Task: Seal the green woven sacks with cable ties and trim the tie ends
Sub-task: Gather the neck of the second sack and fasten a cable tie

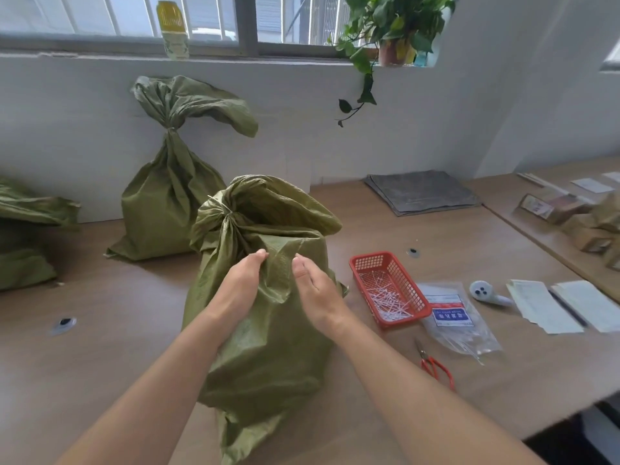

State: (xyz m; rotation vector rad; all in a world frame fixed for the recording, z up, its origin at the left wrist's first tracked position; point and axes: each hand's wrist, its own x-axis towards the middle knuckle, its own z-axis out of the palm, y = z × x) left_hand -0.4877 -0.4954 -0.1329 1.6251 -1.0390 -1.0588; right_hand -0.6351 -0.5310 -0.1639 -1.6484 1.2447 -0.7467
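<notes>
Over at the far left a green sack (pixel 23 229) lies slumped at the table's edge, partly cut off from view, and next along a tied sack (pixel 167 203) stands against the white wall, its neck cinched and its top flopping over to the right. In the middle of the wooden table (pixel 110 330) sits the sack being worked on (pixel 265 330), upright, with a pale cable tie (pixel 224 209) pulled round its gathered neck and thin tie ends sticking out to the left. The left hand (pixel 240 283) presses on the sack's near face, fingers curled into the cloth just below the neck; the right hand (pixel 315 286) rests beside it, fingers loosely bent against the fabric, and I cannot tell whether it truly grips a fold. Just right of the sack is a red basket (pixel 389 286) holding white tie offcuts, then a clear packet of ties (pixel 453 317), with red-handled snips (pixel 436 367) lying nearer the table edge.
</notes>
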